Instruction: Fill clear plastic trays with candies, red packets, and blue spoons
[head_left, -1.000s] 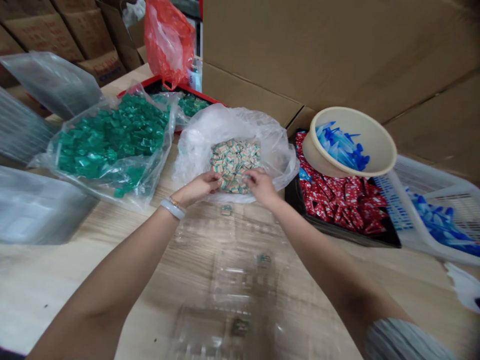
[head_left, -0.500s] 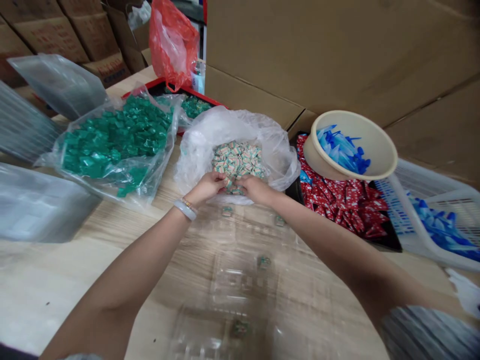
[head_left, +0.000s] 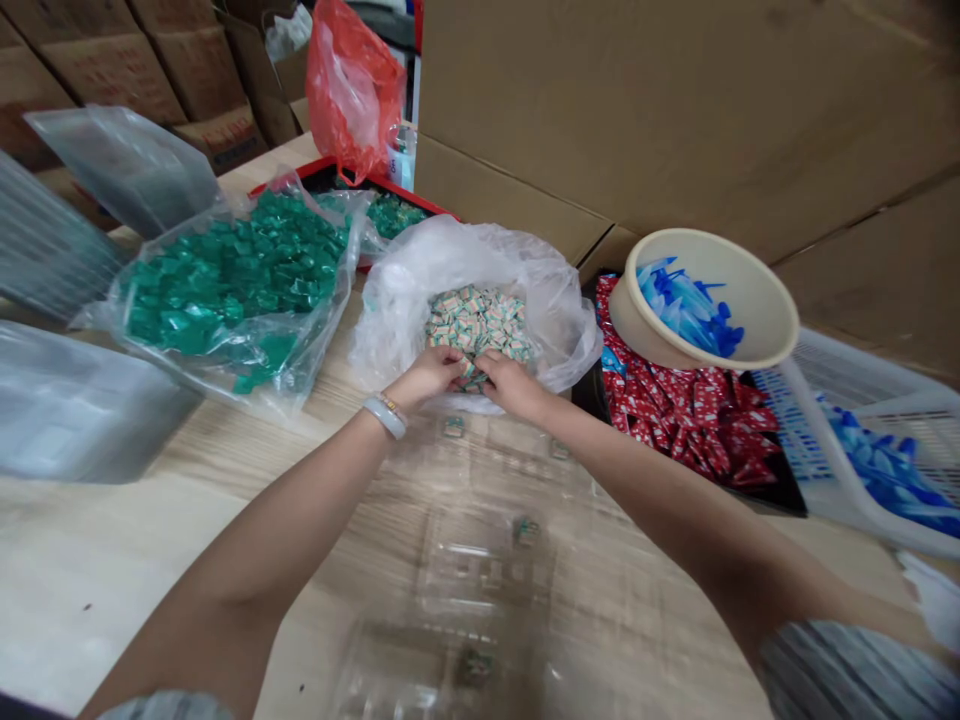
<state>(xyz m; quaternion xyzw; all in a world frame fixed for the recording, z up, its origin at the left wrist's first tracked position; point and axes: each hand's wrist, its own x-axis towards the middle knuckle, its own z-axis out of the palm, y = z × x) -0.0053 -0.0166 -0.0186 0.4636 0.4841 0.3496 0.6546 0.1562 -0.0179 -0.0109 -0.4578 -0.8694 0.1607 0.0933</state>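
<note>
A white plastic bag (head_left: 390, 285) lies spread wide, holding a heap of small green-and-cream wrapped pieces (head_left: 476, 318). Both hands meet at the heap's near edge. My left hand (head_left: 429, 376), with a pale bangle at the wrist, has its fingers closed in a pinch among the pieces. Close beside it, the fingers of my right hand (head_left: 514, 384) are also bent together over the pieces. What either hand pinches is too small and covered to make out. Below the hands lie clear plastic trays (head_left: 457, 565), with single small pieces (head_left: 527, 530) in some of them.
At left, a clear bag of green wrapped pieces (head_left: 232, 265) sits near stacked clear plastic boxes (head_left: 82, 410). On the right stand a cream bowl (head_left: 630, 325) of blue packets, red packets (head_left: 697, 425) on a black tray, and a white basket (head_left: 825, 440). Cardboard (head_left: 675, 120) rises behind.
My left hand has shifted slightly right, toward my right hand, and the gap between them has narrowed. The whole view has moved a little.
</note>
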